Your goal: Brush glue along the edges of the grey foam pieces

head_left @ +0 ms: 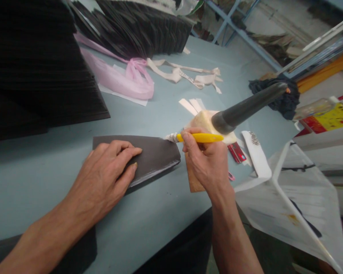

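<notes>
One bare right hand point(201, 152), clamped on a slim yellow-handled brush point(202, 137); whitish bristles point(170, 137) at far edge of a flat, tapered, dark grey panel point(157, 154). Panel lies on pale blue-green tabletop point(154, 217), whitish streak point(157, 172) along near edge. Bare left hand point(110, 165) palm-down on panel, thumb and forefinger apart.

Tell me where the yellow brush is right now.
In the head view, the yellow brush is right of centre, held in the right hand, its bristles at the far edge of the dark piece under the left hand.
</notes>
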A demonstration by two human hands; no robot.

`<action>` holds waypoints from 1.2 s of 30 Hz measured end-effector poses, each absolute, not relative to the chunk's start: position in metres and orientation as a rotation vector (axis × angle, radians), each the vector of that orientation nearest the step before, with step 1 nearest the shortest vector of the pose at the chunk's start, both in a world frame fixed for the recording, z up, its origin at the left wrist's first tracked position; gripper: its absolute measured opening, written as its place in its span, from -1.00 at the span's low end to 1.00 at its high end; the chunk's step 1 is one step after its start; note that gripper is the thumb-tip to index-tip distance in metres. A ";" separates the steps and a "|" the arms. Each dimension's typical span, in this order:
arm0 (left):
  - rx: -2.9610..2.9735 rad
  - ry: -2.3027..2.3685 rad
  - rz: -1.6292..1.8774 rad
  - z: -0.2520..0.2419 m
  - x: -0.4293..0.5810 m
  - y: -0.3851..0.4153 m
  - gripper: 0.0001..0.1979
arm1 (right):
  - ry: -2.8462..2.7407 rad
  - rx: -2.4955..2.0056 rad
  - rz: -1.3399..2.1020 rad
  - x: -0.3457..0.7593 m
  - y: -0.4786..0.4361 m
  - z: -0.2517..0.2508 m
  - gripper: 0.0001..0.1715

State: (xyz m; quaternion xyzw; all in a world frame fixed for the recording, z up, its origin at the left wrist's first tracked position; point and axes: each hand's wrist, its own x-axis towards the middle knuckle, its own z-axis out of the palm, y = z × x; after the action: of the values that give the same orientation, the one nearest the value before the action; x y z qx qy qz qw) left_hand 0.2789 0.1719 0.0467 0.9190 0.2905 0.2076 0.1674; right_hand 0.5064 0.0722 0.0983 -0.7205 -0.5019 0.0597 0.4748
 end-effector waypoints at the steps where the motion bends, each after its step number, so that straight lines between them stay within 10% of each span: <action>1: 2.611 0.827 0.588 0.047 0.279 0.172 -0.55 | -1.217 -1.755 0.137 0.506 0.072 0.098 -0.73; 36: 2.570 0.886 0.491 0.055 0.283 0.167 -0.62 | -1.312 -1.728 0.246 0.478 0.099 0.103 -0.65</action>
State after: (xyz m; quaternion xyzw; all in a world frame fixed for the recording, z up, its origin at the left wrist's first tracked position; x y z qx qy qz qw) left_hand 0.2826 0.1667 0.0551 0.9137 0.3149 0.1746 0.1887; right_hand 0.4783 0.0987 0.1028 -0.7024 -0.5333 0.1000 0.4607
